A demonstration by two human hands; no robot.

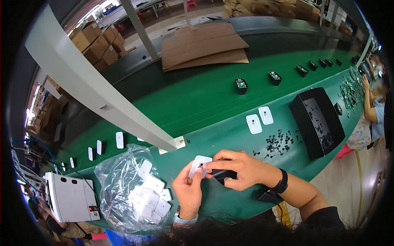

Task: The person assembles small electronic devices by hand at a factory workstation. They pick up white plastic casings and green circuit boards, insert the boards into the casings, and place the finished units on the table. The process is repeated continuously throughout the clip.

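A white plastic cover [201, 160], shaped like a shallow tray, is gripped at its edge by my left hand [189, 192], the thumb resting inside it. My right hand [242, 169] reaches over from the right, its fingertips pinched on a small black part [201, 165] in the cover. Beneath the right palm sits a black housing [223, 175], partly hidden by the fingers. Two more white covers [254, 124], each with a small black part in it, lie farther right. Near them many loose small black parts [279, 142] are scattered on the green table.
A clear plastic bag [119, 180] with several white covers [150, 201] lies left. Farther right stands an open black box [312, 123]. Black housings with circuit boards [241, 85] line the green belt [193, 94]. A white post [102, 90] rises at left; co-workers sit far right.
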